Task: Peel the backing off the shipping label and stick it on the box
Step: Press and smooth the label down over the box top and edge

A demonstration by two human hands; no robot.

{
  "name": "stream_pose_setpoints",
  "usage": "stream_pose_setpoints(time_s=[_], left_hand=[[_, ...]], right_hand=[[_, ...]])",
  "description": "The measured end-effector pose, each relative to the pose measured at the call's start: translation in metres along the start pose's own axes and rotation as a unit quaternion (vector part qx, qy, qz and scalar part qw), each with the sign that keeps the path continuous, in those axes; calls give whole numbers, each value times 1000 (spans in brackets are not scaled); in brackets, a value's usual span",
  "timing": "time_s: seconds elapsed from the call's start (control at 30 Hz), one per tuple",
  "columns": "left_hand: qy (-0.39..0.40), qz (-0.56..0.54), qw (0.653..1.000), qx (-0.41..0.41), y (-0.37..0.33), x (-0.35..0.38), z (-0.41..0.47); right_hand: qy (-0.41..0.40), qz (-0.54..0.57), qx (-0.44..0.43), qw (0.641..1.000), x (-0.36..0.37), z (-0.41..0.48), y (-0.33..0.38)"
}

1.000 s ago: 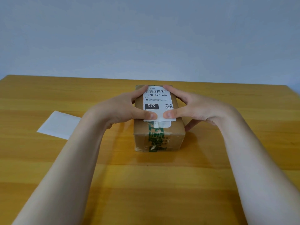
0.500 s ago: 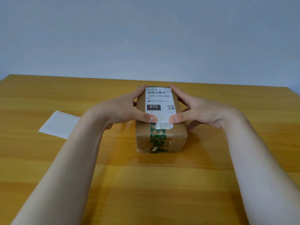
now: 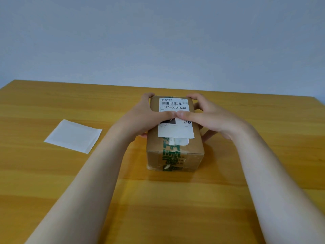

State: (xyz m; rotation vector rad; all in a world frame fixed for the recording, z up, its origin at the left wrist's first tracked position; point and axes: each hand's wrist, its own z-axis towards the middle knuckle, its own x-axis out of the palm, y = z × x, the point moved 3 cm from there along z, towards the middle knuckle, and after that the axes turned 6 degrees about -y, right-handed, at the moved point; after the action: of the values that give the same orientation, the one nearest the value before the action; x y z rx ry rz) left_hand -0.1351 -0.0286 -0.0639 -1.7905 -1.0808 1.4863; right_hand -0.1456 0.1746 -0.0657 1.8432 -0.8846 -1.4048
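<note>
Since half a second ago both thumbs have slid from the label's near corners up to its middle, and the view sits a little closer to the box. I see the left hand [image 3: 140,118] wrapped round the left side of the box [image 3: 196,146], its forefinger hooked over the far left corner and its thumb [image 3: 167,114] lying flat across the label [image 3: 176,131]. The right hand [image 3: 211,118] grips the right side the same way, forefinger on the far right corner and thumb [image 3: 187,115] flat on the label, so the two thumb tips touch at the label's centre. The label lies on the box top, barcode end away from me, and covers most of the far part of the lid. Green printed tape [image 3: 171,155] runs from under its near edge down the front face. The box stands at the centre of the frame on the wooden table [image 3: 158,199]. The peeled white backing sheet [image 3: 73,136] lies flat at the left of the frame, well apart from the box.
</note>
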Motion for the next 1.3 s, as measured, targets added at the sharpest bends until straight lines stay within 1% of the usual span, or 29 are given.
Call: stream_pose_setpoints(time_s=[0.4, 0.47, 0.57, 0.63, 0.7, 0.77, 0.87, 1.0, 1.13, 1.23, 1.3], left_hand=[[-57, 6, 998, 7, 0, 0, 4], [-73, 1, 997, 12, 1, -2, 6], [-75, -1, 997, 10, 1, -4, 6], [-95, 16, 995, 15, 1, -5, 5], [-123, 52, 991, 32, 0, -6, 4], [-132, 74, 988, 38, -1, -7, 4], [-123, 59, 990, 26, -1, -9, 3], [-143, 49, 988, 41, 1, -10, 4], [-151, 27, 987, 45, 4, -10, 9], [-149, 5, 987, 55, 6, -9, 12], [-149, -14, 987, 57, 7, -10, 14]], right_hand=[[-45, 6, -2, 999, 7, 6, 2], [-48, 5, 0, 999, 9, 6, 2], [-40, 16, 9, 999, 9, 3, 3], [-40, 22, 7, 999, 11, 2, 4], [-59, 9, -10, 998, 12, 1, 6], [-72, -2, -19, 997, 13, 2, 7], [-69, 4, -13, 997, 13, 1, 9], [-119, -26, -23, 992, 15, 3, 8], [-112, -10, -24, 993, 17, 7, 6], [-133, -2, -26, 991, 15, 11, 3], [-133, -1, -27, 991, 16, 13, 2]])
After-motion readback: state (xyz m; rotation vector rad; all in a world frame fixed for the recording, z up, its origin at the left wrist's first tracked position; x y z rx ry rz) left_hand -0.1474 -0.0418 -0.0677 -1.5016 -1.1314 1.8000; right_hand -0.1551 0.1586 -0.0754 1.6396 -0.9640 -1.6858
